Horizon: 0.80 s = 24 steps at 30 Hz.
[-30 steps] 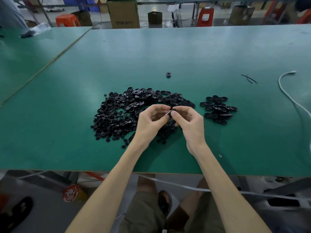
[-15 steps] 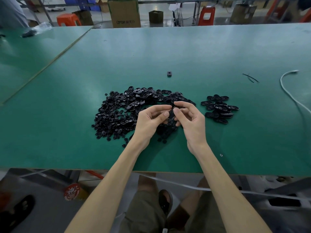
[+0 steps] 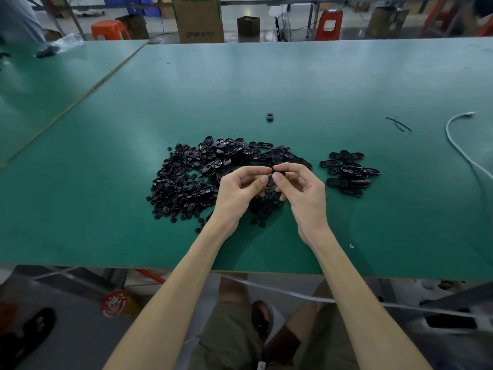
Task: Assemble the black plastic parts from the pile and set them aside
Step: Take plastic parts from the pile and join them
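Observation:
A big pile of loose black plastic parts [image 3: 197,177], small round pieces and longer oval plates, lies on the green table [image 3: 266,84]. Above its right part my left hand [image 3: 240,193] and my right hand [image 3: 301,190] meet, thumbs and forefingers pinching one black oval part [image 3: 271,180] between them. To the right sits a smaller heap of oval black parts [image 3: 348,173], apart from the main pile. The hands hide part of the pile beneath them.
A single black piece [image 3: 270,116] lies farther back on the table. Thin black strips [image 3: 398,124] and a white cable [image 3: 458,145] lie at the right. A small ring [image 3: 351,245] sits near the front edge. Boxes and red stools stand beyond the table.
Both hands stayed together over the pile and turned the part between the fingertips; the thin edge seen a second ago now shows as a dark flat face.

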Each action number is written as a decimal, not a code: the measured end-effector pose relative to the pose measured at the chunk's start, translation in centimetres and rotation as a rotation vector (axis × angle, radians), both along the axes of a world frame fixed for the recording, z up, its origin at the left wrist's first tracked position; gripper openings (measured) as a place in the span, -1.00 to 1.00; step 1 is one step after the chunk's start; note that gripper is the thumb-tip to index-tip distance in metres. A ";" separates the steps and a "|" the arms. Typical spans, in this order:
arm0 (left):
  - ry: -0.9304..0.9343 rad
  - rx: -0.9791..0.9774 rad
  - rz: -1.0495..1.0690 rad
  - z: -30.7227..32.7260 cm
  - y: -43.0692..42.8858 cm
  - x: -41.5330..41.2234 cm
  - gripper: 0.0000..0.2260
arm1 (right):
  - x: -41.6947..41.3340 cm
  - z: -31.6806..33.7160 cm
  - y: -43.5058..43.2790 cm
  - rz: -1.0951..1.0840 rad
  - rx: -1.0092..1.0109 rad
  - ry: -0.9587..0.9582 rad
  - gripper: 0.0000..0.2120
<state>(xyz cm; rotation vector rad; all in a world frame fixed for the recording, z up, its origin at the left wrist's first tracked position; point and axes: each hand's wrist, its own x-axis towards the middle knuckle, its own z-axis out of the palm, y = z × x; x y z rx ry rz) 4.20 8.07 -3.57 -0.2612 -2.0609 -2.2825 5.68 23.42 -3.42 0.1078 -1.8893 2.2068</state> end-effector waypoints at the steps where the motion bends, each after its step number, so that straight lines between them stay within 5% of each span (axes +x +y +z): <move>1: 0.003 -0.003 -0.004 0.0 0.0 0.0 -0.84 | 0.0 0.0 0.0 0.001 -0.004 -0.003 -0.87; 24: 0.005 0.007 0.018 0.0 0.1 0.1 -0.87 | 0.0 -0.1 -0.1 -0.010 0.121 0.003 -0.90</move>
